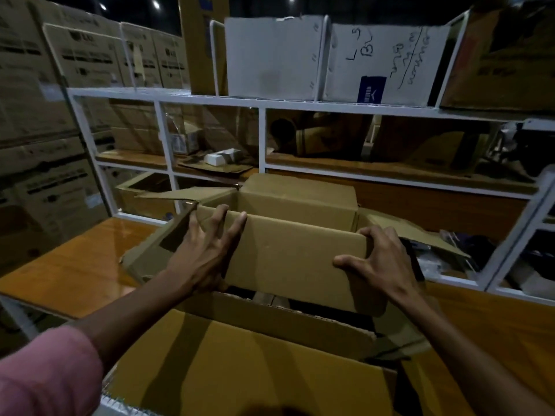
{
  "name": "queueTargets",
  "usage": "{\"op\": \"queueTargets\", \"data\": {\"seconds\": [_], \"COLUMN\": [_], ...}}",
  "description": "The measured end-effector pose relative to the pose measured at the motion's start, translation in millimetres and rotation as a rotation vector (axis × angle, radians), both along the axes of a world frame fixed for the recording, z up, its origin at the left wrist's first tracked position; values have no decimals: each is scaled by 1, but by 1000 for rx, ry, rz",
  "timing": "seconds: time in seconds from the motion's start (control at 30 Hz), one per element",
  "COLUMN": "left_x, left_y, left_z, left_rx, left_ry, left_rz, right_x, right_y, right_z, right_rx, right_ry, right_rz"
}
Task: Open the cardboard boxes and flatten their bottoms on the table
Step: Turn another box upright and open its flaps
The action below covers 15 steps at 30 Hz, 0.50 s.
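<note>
A brown cardboard box (pixel 288 259) stands open on the orange wooden table (pixel 75 265), its flaps spread outward. My left hand (pixel 204 253) grips the left end of the inner flap, fingers hooked over its top edge. At the flap's right end, my right hand (pixel 378 262) holds the corner, thumb on the near face and fingers curled over the top. The flap is tilted across the box opening. The near flap (pixel 255 364) lies spread toward me. The inside of the box is dark and mostly hidden.
A white metal shelf rack (pixel 261 105) rises behind the table, holding flattened cardboard, small items and two white boxes (pixel 330 58) on top. Stacked printed cartons (pixel 45 115) fill the left side. Bare tabletop shows left of the box.
</note>
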<state>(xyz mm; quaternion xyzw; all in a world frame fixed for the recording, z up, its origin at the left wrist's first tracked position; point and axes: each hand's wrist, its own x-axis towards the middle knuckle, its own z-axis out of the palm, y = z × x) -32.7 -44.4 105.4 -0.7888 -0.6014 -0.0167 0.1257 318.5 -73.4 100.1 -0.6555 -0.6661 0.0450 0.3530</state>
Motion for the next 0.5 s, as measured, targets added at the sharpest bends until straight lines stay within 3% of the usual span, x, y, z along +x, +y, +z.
{"op": "queueTargets", "data": {"seconds": [0.3,0.5], "left_x": [-15,-23], "left_y": [30,50], "left_z": [-27,-43], "left_rx": [-105,-386], "left_ry": [-34,49], "left_rz": [-62,-65], "right_x": [-18,-29], "right_y": [17,22], "right_z": [-10,-29], "right_rx": [-126,-295], "right_ry": [5,23], "right_rz": [-26,-32]}}
